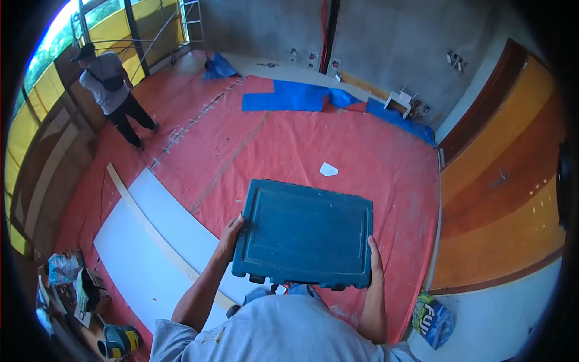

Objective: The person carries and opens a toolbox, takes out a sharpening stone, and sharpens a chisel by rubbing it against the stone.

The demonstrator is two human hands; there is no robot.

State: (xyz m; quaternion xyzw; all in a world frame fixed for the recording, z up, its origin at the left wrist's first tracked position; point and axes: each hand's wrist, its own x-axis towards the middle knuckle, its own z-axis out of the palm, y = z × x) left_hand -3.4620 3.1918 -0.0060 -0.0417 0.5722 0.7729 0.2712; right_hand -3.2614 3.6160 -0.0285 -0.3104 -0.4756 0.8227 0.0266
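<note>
Over red sheeting (398, 193), the left hand (231, 233) and right hand (375, 256) clasped the case (307, 234), fingers gripping opposite sides; level support suited it.

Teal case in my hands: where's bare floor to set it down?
The red floor sheeting looks bare between the white scrap and blue sheeting, and right of the teal case, toward the wooden door. It's crowded at left: a wooden strip lies across the white panel, with a jumble of items farther left.
</note>
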